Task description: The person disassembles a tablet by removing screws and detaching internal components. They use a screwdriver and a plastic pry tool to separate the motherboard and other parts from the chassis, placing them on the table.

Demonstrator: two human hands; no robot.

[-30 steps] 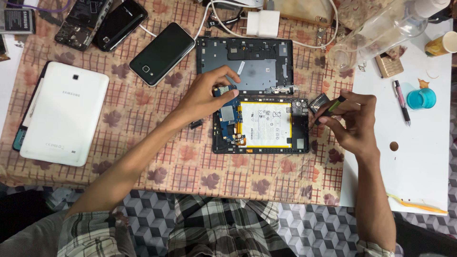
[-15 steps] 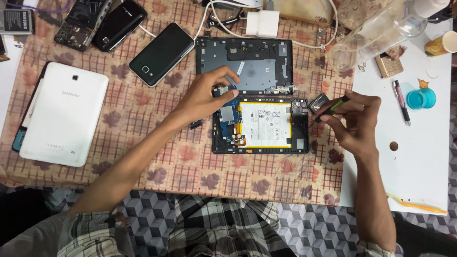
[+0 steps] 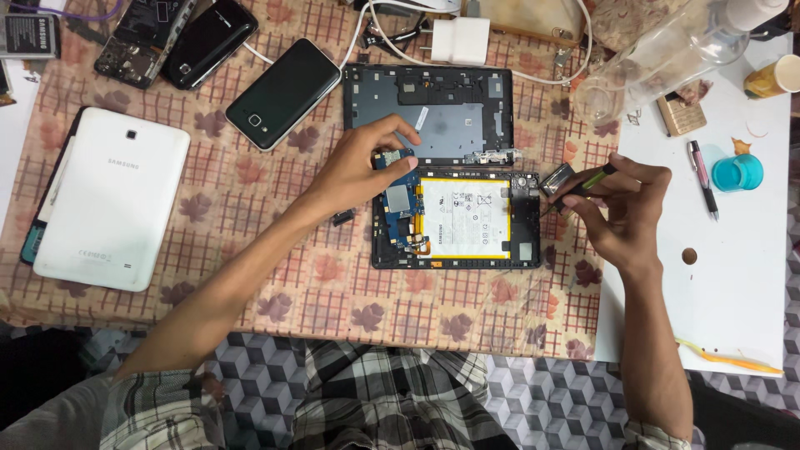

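Left hand: my left hand rests fingertips on the blue circuit board, pressing, not clasping it.
Right hand: my right hand pinches a green-handled tool beside a small metal part.
Opened tablet: the opened tablet lies on the checked cloth, white battery exposed.
Back cover: the grey back cover lies just above it.

Both forearms are bare from the elbow down, and the left hand and right hand wear no gloves, rings or watch. A checked shirt in grey, white and dark stripes covers the chest, its short sleeves ending near the elbows. The fingers are slim, with short, plain nails.
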